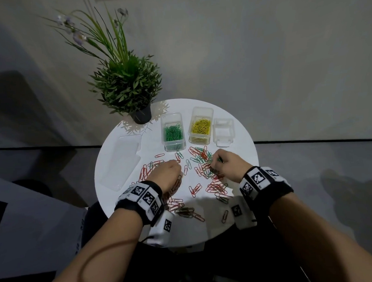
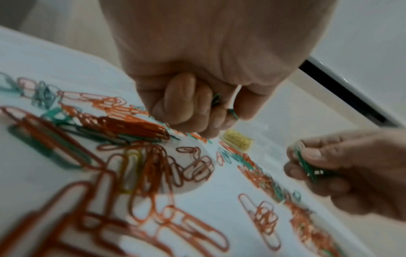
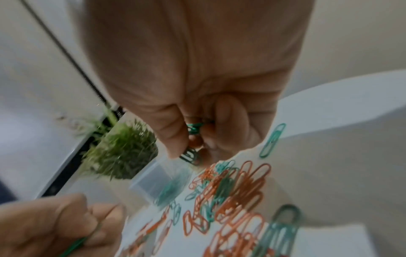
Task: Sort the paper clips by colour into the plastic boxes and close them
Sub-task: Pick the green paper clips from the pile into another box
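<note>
Clips crowd both grips: my left hand [image 2: 197,97] and right hand [image 3: 197,125] each pinch green clips [image 3: 193,127]; tangled red clips [image 1: 214,185] could hitch along into the green box [image 1: 173,133].

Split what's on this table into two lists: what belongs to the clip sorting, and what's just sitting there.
Job: loose clips, green-clip box, yellow-clip box, empty box, left hand, right hand.
Idle: potted plant. Clear tray: unclear.

Head looks down from above; wrists close over table [image 1: 240,138].
</note>
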The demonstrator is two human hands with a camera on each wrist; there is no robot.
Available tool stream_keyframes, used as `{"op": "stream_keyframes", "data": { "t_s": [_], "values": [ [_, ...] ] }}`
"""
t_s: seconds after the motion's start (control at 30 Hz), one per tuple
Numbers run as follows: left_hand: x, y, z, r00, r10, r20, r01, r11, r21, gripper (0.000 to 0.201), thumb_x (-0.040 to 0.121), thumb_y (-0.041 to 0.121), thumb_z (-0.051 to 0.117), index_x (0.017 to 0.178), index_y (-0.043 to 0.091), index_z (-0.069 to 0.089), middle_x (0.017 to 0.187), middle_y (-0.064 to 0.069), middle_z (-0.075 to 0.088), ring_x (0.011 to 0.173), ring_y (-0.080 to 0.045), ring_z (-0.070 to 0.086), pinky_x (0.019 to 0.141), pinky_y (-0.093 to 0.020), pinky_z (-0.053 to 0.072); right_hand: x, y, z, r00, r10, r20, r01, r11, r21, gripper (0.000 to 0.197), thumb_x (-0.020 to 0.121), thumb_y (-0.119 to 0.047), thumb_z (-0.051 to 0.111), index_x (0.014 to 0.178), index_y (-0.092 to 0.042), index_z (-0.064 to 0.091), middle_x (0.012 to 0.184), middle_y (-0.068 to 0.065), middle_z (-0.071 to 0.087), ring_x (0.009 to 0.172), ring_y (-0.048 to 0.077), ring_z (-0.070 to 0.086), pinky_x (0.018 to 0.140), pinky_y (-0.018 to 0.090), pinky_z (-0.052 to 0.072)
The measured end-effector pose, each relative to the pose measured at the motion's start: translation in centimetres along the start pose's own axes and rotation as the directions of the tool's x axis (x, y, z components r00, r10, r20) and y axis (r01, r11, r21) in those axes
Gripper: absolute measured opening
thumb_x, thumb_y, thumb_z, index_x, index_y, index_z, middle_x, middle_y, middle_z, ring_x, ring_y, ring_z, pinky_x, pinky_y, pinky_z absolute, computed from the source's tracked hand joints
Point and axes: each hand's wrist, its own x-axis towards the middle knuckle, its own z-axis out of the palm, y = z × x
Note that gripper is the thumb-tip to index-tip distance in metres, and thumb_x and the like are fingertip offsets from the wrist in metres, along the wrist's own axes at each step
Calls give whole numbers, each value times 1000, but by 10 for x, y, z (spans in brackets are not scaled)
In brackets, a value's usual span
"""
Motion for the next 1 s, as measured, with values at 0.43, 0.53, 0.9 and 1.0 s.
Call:
{"op": "stream_keyframes", "data": {
  "t_s": [0.43, 0.53, 0.9, 1.0],
  "values": [
    [8, 14, 2, 994, -106, -17, 84, 863, -499, 23, 99, 6, 39, 105, 7, 62, 68, -2, 56, 45, -8, 43, 39, -15, 34, 9, 7, -8, 970, 117, 213, -232, 709, 666, 27, 100, -3, 36, 103, -8, 63, 68, 8, 56, 49, 13, 46, 39, 17, 31],
    [15, 15, -1, 991, 58, -121, -53, 998, 47, 28, 94, 17, 50, 113, 31, 66, 91, 4, 66, 76, -9, 60, 68, -18, 47, 11, 4, -10, 960, 157, 230, -278, 613, 740, 17, 99, -10, 40, 90, -8, 55, 67, 8, 54, 47, 16, 54, 40, 18, 36],
    [33, 18, -4, 972, 233, -18, -179, 792, 584, 14, 89, 27, 50, 93, 27, 64, 91, 5, 67, 90, -21, 61, 76, -33, 52, 31, 2, -12, 971, 170, 167, -238, 680, 694, 27, 97, 6, 36, 101, -5, 60, 75, 10, 57, 51, 13, 48, 41, 18, 35],
    [31, 15, 0, 975, 217, -54, -163, 854, 494, 17, 93, 32, 43, 91, 22, 56, 84, 2, 62, 84, -24, 59, 69, -31, 46, 36, 2, -14, 970, 164, 178, -241, 637, 732, 20, 97, -2, 40, 91, -7, 58, 70, 8, 53, 48, 12, 43, 40, 18, 33]
  ]
}}
